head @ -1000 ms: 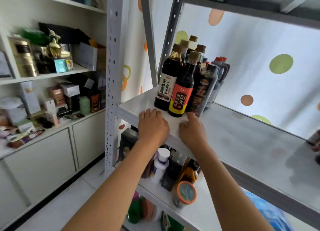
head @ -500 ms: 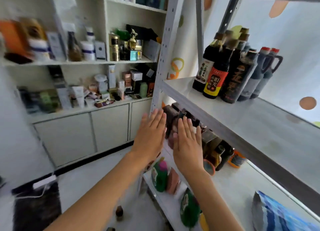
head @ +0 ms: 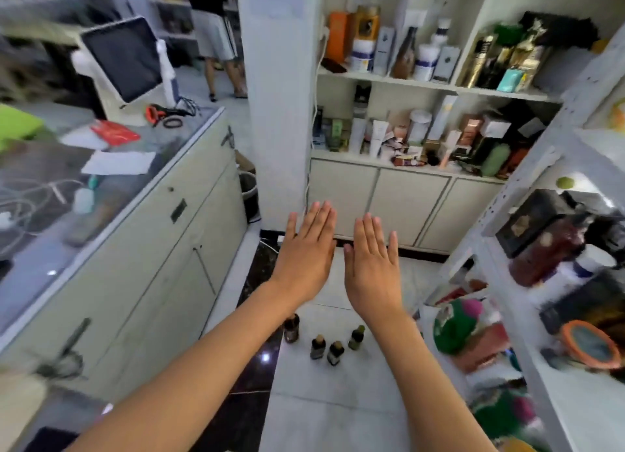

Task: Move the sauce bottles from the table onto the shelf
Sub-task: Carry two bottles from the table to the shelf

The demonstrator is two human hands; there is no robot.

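Left hand (head: 306,248) and right hand (head: 372,258) flat, released, holding nothing. Floor bottles (head: 318,346) likely glass, breakable; best gripped round the body.

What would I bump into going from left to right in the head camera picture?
Grey glass-topped counter → white square pillar → left hand → right hand → green round plush toy → orange-rimmed round mirror.

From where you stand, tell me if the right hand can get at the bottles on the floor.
Probably yes. The right hand is open, holds nothing, and hovers above the four small bottles standing on the floor tiles. Nothing lies between them, though the person would likely need to bend down.
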